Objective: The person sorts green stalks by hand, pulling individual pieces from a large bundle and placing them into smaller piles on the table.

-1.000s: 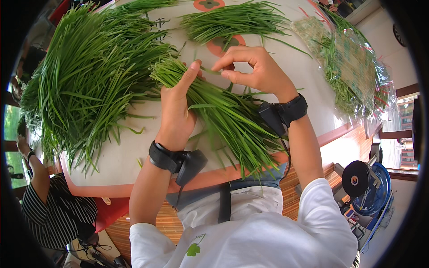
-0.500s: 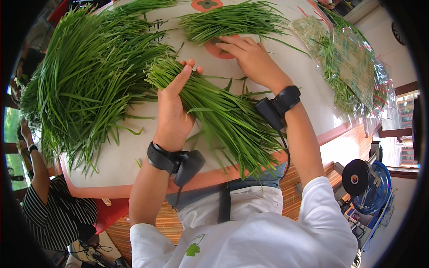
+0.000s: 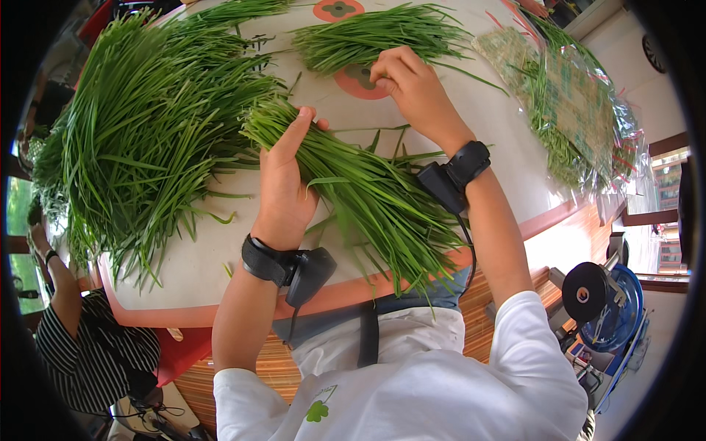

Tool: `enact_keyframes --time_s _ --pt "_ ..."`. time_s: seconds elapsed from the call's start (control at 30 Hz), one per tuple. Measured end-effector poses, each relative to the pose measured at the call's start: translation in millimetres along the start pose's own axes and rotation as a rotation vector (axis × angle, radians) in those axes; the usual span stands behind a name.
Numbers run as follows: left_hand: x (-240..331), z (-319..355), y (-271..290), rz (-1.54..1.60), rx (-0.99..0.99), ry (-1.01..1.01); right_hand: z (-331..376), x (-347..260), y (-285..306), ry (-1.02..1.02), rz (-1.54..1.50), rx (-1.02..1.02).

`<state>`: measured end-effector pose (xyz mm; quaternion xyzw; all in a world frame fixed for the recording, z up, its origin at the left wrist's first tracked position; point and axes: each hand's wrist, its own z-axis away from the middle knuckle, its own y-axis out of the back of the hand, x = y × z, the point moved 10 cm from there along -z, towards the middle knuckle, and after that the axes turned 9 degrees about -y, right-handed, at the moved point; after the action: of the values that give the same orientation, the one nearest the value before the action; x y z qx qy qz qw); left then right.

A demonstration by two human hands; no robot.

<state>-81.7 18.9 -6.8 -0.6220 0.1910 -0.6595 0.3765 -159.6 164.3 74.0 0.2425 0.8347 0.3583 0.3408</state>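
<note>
My left hand (image 3: 285,187) is wrapped round a bunch of long green chives (image 3: 375,191), its thumb lying across the cut-end side. The bunch slants over the table, and its leafy tips hang past the near edge. Above and right of it, my right hand (image 3: 418,94) hovers with fingers curled and thumb drawn in close to the index finger. Whether anything small sits in that pinch I cannot make out. Just beyond the right hand lies a smaller bunch of chives (image 3: 375,35). To the left rises a big heap of chives (image 3: 147,140).
A white table (image 3: 507,162) with a pink border carries everything. At right, clear plastic bags (image 3: 581,110) hold more greens. Loose blades lie between my hands. At far left is another person in striped clothing (image 3: 95,353). A blue round-framed machine (image 3: 614,309) stands at lower right.
My right hand's fingers, stretched out before, are now curled in toward the thumb. The left hand and its bunch have hardly moved.
</note>
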Motion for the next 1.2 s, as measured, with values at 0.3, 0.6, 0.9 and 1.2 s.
enact_keyframes --time_s 0.3,0.6,0.9,1.2 --pt "-4.4 -1.5 2.4 -0.020 0.022 0.057 -4.2 -5.5 18.5 -0.159 -1.019 -0.038" --pt "23.1 14.5 -30.4 -0.080 -0.096 -0.147 4.8 -30.3 7.3 -0.330 -1.410 -0.273" --pt "28.5 19.4 -42.7 -0.145 -0.220 -0.208 11.4 -50.9 12.0 -0.401 -1.102 -0.060" --pt "29.9 15.0 -39.5 -0.184 -0.238 -0.232 18.8 -50.5 -7.8 -0.548 -1.179 -0.137"
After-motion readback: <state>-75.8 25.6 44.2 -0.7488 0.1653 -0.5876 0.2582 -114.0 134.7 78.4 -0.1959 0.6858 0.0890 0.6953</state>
